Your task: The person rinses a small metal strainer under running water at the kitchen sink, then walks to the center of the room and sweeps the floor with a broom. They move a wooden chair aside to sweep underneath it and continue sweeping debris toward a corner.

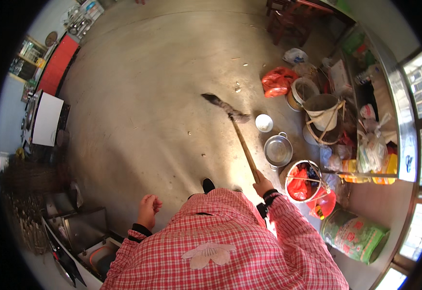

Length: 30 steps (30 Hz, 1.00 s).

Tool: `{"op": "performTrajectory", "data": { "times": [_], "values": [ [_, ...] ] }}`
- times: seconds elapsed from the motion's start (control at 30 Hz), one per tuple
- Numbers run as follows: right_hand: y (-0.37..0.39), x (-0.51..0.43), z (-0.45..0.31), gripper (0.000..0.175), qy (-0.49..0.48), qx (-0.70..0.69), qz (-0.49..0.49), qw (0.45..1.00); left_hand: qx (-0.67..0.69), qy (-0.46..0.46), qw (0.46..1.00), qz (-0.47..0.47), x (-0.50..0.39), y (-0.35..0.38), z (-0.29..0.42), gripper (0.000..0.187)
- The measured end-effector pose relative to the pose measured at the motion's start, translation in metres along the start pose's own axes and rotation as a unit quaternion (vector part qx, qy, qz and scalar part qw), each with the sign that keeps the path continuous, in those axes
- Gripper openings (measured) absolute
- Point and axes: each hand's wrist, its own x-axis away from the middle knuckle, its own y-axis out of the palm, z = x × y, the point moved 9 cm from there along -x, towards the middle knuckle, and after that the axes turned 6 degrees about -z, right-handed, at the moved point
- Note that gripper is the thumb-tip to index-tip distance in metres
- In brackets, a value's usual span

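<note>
My right hand (263,185) grips the wooden handle (245,146) of a mop or floor brush, near its end. The tool's dark, shaggy head (229,108) rests on the concrete floor (142,90) ahead of me. My left hand (148,210) hangs at my left side with curled fingers and nothing visible in it. Right of the handle stand a white bowl (264,123) and a two-handled metal pot (278,150). Close to my right forearm is a bucket (287,183) with a red plastic bag (298,185) inside. Small pale scraps (237,89) lie beyond the head.
More buckets (321,108), a red bag (278,81) and a shelf unit (406,145) line the right side. A green printed sack (356,235) lies lower right. Wooden chairs (290,25) stand far right. At left are a red-fronted cabinet (62,61), a white-fronted unit (46,117) and bundled sticks (29,214).
</note>
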Motion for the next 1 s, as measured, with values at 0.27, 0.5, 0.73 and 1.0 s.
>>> {"op": "performTrajectory", "data": {
  "times": [0.27, 0.5, 0.73, 1.0],
  "values": [
    [0.041, -0.075, -0.061, 0.073, 0.092, -0.128, -0.123, 0.980, 0.055, 0.052, 0.997, 0.035, -0.029, -0.057, 0.041, 0.014],
    [-0.041, -0.079, -0.072, 0.070, 0.099, -0.270, -0.106, 0.952, 0.070, 0.005, 0.997, 0.043, -0.075, -0.029, 0.061, 0.013],
    [-0.129, -0.174, -0.084, 0.068, 0.063, -0.196, -0.041, 0.978, 0.081, 0.016, 0.995, 0.052, -0.148, 0.062, 0.124, 0.012],
    [-0.243, -0.272, -0.073, 0.069, 0.103, -0.199, -0.069, 0.972, -0.026, 0.006, 0.998, 0.063, -0.173, 0.172, 0.201, 0.018]
  ]
}}
